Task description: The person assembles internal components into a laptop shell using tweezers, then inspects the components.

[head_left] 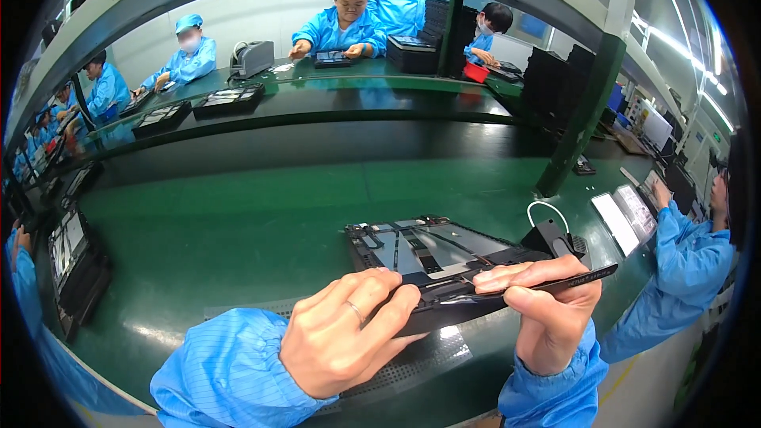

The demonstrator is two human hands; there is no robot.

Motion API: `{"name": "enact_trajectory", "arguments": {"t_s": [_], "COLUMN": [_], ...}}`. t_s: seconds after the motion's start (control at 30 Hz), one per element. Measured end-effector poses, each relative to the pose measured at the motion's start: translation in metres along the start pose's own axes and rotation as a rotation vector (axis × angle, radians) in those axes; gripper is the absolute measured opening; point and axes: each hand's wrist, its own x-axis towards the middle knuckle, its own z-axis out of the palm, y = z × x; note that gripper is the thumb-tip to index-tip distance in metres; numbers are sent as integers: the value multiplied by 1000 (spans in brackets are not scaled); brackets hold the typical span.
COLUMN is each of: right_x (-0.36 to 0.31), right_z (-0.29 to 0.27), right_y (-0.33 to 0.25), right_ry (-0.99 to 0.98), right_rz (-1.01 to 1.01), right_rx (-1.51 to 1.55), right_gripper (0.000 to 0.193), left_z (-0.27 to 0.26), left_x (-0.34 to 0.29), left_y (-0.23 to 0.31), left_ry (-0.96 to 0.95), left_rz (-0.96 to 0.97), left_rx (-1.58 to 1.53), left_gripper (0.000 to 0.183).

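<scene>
Just in front of me lies an opened tablet (pixel 452 250) in a black tray (pixel 468 317), its grey inside, black strips and flat cables showing. My left hand (pixel 349 329), with a ring on one finger, grips the tray's near edge: fingertips over the top, thumb along the front side. Black tweezers (pixel 583 277) are pinched in my right hand (pixel 547 301), their tips pointing left over the tablet's near edge. What the tips touch is too small to make out. Both my forearms wear blue sleeves.
A black device with a white cable (pixel 548 211) stands right behind the tablet. White panels (pixel 626 218) lie farther right, near a co-worker (pixel 686 254). Stacked trays (pixel 75 261) sit at left. A green post (pixel 587 115) and raised shelf (pixel 317 103) bound the bench; several co-workers work beyond.
</scene>
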Motion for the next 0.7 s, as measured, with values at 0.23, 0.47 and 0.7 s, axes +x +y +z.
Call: {"name": "enact_trajectory", "arguments": {"t_s": [0.23, 0.47, 0.7], "right_x": [2, 1, 1], "right_z": [2, 10, 9], "right_y": [3, -1, 2], "right_ry": [-1, -33, -27], "right_rz": [-5, 19, -8], "right_rx": [1, -20, -8], "right_gripper": [10, 11, 11], "left_z": [-2, -3, -6], "left_x": [0, 2, 2], "left_y": [-3, -4, -6], "left_ry": [0, 3, -2], "left_rz": [11, 16, 13], "left_rx": [0, -8, -11], "left_gripper": [39, 38, 38]}}
